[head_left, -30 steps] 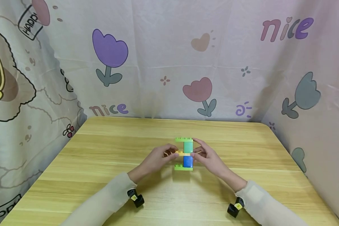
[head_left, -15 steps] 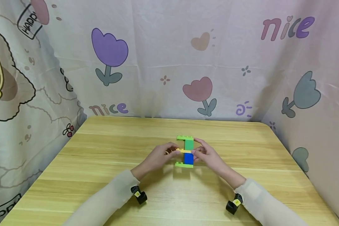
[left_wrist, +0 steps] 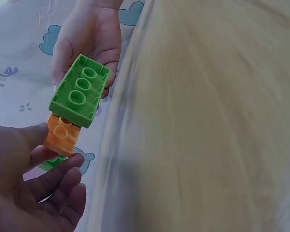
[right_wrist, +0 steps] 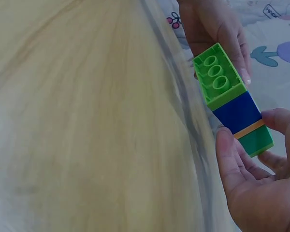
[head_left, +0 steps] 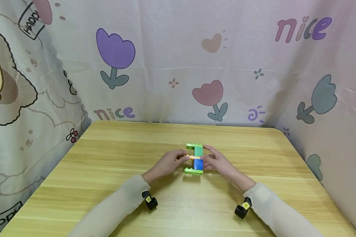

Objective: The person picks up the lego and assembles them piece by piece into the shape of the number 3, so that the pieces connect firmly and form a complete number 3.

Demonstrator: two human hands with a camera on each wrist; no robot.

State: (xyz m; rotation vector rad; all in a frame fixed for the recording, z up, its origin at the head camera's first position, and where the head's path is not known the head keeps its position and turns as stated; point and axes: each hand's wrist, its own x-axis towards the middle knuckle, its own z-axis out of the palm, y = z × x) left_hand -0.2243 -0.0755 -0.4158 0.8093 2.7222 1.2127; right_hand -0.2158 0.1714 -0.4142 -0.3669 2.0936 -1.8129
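A stack of toy building blocks is held between both hands, above the middle of the table. From top to bottom it has a lime-green plate [head_left: 194,145], a green block [head_left: 198,151], an orange plate [left_wrist: 62,135], a blue block [head_left: 198,164] and another lime-green plate [left_wrist: 82,87]. My left hand [head_left: 169,162] pinches the orange plate's left end between thumb and fingers. On the stack's right side, my right hand [head_left: 222,164] grips it around the blue and green blocks. Hollow tubes show on the lower plate's underside in both wrist views.
The wooden table [head_left: 121,141] spreads out below the hands. A printed curtain [head_left: 166,49] hangs behind it and along its sides. Small black wrist cameras are strapped at the left sleeve [head_left: 118,200] and the right sleeve [head_left: 279,207].
The stack has risen slightly in the head view and its tilt has changed a little. Both hands keep their hold, and the left forearm has shifted slightly to the right and up.
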